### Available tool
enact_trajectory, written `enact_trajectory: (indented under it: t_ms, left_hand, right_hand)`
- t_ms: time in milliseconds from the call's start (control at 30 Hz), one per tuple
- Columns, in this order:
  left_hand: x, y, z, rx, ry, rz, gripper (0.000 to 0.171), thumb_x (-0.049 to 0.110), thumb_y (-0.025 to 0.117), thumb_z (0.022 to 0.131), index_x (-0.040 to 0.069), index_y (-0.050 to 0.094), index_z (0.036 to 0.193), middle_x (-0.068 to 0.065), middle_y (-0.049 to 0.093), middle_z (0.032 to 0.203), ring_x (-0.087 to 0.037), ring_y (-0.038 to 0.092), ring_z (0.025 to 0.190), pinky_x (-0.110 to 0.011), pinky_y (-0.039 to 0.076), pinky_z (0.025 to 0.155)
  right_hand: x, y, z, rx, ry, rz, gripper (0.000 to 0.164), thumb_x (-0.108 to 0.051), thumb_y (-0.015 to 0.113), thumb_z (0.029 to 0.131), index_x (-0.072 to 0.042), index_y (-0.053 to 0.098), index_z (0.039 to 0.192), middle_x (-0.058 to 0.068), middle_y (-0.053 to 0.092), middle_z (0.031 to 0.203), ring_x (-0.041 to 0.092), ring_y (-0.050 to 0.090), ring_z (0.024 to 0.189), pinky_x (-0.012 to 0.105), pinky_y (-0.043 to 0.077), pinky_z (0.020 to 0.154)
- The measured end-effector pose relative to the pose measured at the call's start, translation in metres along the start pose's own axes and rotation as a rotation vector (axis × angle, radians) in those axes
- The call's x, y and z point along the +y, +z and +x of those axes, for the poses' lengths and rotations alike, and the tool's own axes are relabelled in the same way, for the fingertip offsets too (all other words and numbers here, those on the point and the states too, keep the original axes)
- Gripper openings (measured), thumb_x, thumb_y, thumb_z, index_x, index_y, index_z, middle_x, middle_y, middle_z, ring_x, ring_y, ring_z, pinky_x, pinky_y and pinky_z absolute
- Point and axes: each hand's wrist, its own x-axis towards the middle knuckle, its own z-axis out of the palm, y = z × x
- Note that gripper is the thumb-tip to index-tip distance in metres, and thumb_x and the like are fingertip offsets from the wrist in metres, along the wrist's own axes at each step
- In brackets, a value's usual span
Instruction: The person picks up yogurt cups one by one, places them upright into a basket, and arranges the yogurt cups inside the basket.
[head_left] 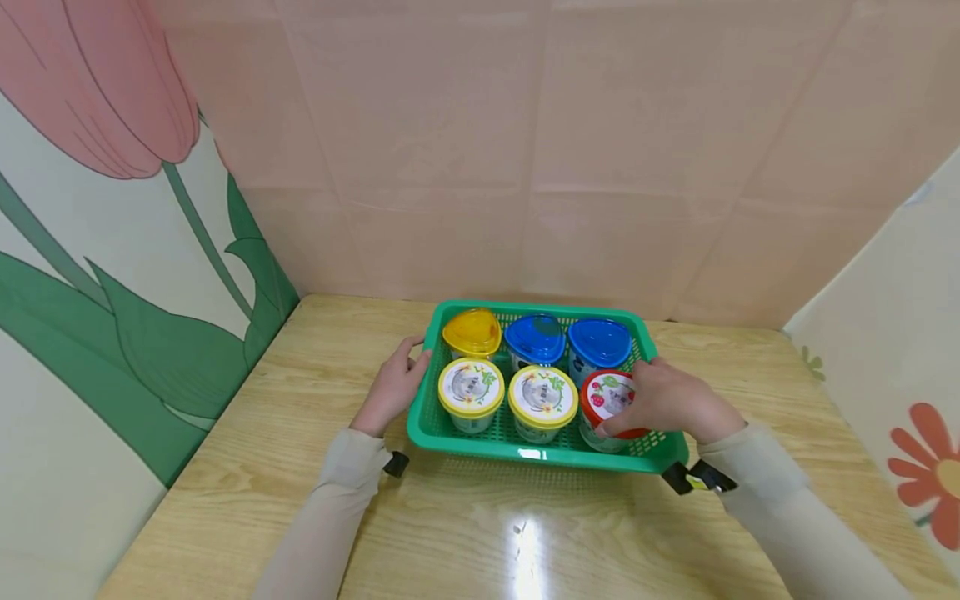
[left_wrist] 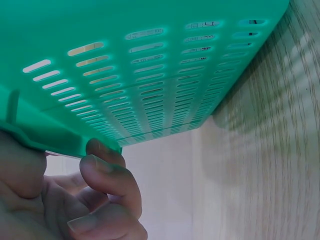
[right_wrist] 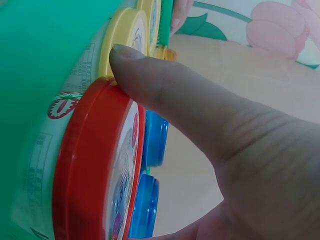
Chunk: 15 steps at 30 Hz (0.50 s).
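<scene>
A green plastic basket stands on the wooden table, holding several lidded tubs. My left hand grips its left rim; in the left wrist view, curled fingers lie by the rim, outside the slotted wall. At the basket's front right corner, my right hand spans a red-lidded tub, thumb at the near side of the lid. The right wrist view shows the thumb against the red lid; the other fingers are mostly hidden. Two yellow-lidded tubs, left and middle, complete the front row.
Behind them sit a tub with a clear orange-yellow lid and two with blue lids, one middle and one right. A pink-beige wall covering rises behind the table; flower-patterned panels flank it.
</scene>
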Motion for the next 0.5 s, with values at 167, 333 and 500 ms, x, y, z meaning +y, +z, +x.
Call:
enact_trajectory:
  t_ms: [167, 333, 500]
  left_hand:
    - [-0.0002, 0.0004, 0.0001, 0.001, 0.000, 0.003, 0.048, 0.038, 0.043, 0.107, 0.014, 0.042, 0.149, -0.012, 0.067, 0.093, -0.020, 0.065, 0.076, -0.033, 0.055, 0.067]
    - [0.0003, 0.0001, 0.0001, 0.000, 0.001, -0.002, 0.049, 0.038, 0.043, 0.107, 0.013, 0.042, 0.150, -0.012, 0.067, 0.092, -0.019, 0.064, 0.075, -0.033, 0.054, 0.066]
    - [0.0004, 0.0003, -0.0001, 0.005, -0.003, -0.005, 0.049, 0.039, 0.043, 0.107, 0.014, 0.042, 0.149, -0.012, 0.066, 0.090, -0.020, 0.064, 0.073, -0.033, 0.054, 0.064]
  right_hand:
    - [0.0010, 0.0025, 0.0030, 0.002, -0.002, -0.003, 0.101, -0.070, 0.084, 0.060, 0.007, 0.056, 0.118, 0.015, 0.056, 0.103, 0.030, 0.053, 0.094, 0.039, 0.054, 0.065]
    - [0.0006, 0.0017, 0.0053, 0.006, -0.015, -0.008, 0.098, -0.070, 0.083, 0.061, 0.006, 0.057, 0.116, 0.013, 0.057, 0.101, 0.029, 0.053, 0.093, 0.039, 0.053, 0.067]
    - [0.0003, -0.0002, 0.0065, 0.005, -0.029, -0.028, 0.092, -0.070, 0.083, 0.062, 0.005, 0.058, 0.111, 0.011, 0.057, 0.097, 0.028, 0.052, 0.091, 0.038, 0.051, 0.066]
